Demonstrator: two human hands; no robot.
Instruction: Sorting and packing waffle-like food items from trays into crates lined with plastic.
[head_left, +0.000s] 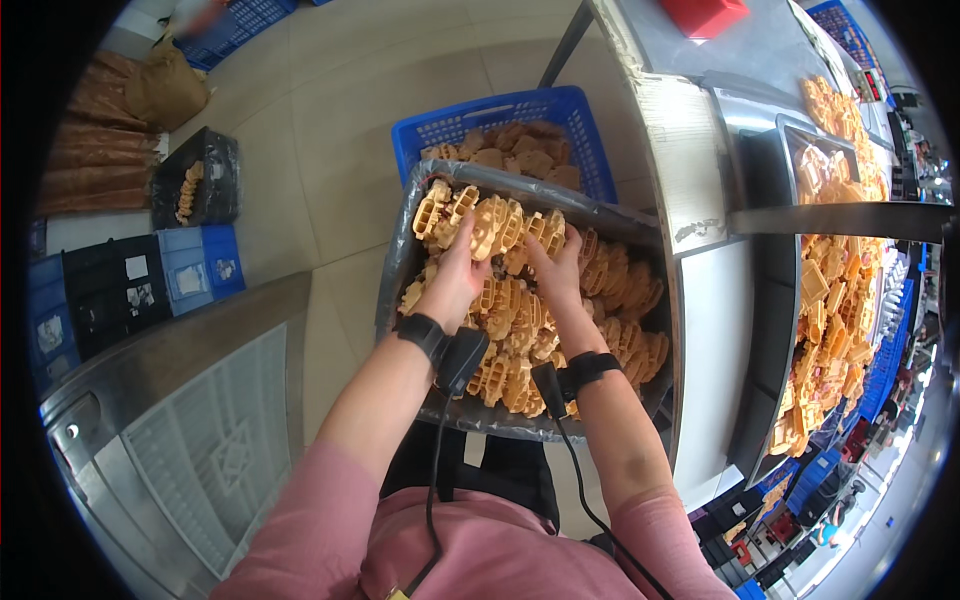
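Golden, shaped waffles (513,310) stand on edge in tight rows inside a dark crate (392,300) lined with clear plastic. At the far side of this crate, both my hands press on a short row of waffles (497,222) from its two ends. My left hand (460,268) has its fingers curled against the left end, partly hidden by the waffles. My right hand (557,262) holds the right end between thumb and fingers. A black band with a small device is strapped round each wrist, with cables running down.
Behind the crate, a blue perforated basket (590,150) holds more flat waffles. On the right stands a worktable (690,160) with a heap of waffles (830,320). A black lined crate (220,180) lies at the left, near stacked bins (115,295) and a metal-framed glass-lidded unit (215,440).
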